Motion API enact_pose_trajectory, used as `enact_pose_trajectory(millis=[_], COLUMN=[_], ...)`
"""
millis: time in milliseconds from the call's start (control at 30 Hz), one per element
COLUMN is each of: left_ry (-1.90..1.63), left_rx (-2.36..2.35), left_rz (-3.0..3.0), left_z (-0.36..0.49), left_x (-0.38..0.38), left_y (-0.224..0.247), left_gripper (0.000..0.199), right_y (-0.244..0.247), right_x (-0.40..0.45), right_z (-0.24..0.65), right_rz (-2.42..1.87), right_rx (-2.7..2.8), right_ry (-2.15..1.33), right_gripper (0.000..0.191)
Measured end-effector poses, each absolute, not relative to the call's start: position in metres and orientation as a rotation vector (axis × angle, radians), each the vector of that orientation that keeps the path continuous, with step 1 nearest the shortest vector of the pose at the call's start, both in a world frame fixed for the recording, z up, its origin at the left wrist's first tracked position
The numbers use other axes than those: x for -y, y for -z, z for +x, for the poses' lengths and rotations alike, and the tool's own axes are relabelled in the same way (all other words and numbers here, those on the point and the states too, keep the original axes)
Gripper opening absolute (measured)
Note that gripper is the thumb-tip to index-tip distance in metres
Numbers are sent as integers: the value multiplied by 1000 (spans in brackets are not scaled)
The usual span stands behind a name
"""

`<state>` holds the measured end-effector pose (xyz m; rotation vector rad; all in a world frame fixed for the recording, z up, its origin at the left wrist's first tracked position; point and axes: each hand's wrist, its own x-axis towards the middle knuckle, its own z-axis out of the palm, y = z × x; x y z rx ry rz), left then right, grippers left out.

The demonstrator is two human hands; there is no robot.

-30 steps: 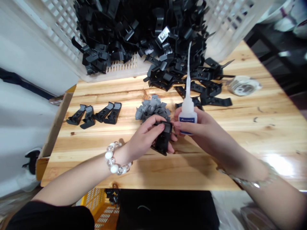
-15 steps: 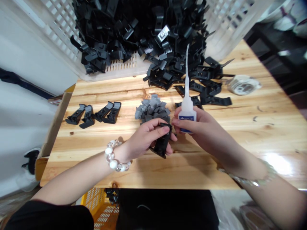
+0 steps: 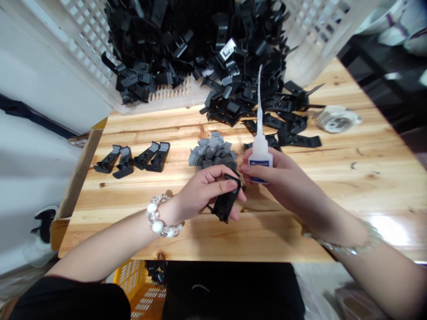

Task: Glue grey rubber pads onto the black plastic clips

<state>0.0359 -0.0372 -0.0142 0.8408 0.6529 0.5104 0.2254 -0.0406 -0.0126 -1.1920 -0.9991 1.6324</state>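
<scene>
My left hand grips a black plastic clip, with the thumb pressed on its upper face near a grey patch at the top end. In my right hand is a small white glue bottle with a blue label, held upright, its long thin nozzle pointing up. The bottle is close to the clip but apart from it. Just behind my left hand lies a heap of small grey pads. Several black clips with grey pads rest in a group at the left of the table.
A white plastic basket full of black clips stands at the back. Loose black clips spill out in front of it. A roll of clear tape lies at the right on the wooden table. A yellow crate is below the front edge.
The clip in my left hand has turned slightly, so a grey patch near its top now shows. My right hand holds the bottle in nearly the same place.
</scene>
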Motion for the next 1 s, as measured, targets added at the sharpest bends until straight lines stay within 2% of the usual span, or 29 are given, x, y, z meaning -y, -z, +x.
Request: enact_pose_trajectory(millis=[167,333,667,833,1000], left_ry=[-644,-1021,-968,-915,-866], left_rx=[-960,-1361,-1814,-1993,-2038], left_rz=[1139,1412,1405,1611,1685], left_z=[12,-38,-139,-153,-150], left_x=[6,-18,-19,-15,-16], left_y=[-18,-50,-10,3,6], left_gripper=[18,16,31,38,33], right_y=[12,14,19,22,24], right_x=[37,37,41,38,36], right_z=[227,226,224,225,227], right_rz=[-1180,-1188,-1204,-1207,-1228], right_rx=[977,953,989,959,968], right_ry=[-1621,-1611,-1684,-1664,-1623], right_gripper=[16,18,27,28,28])
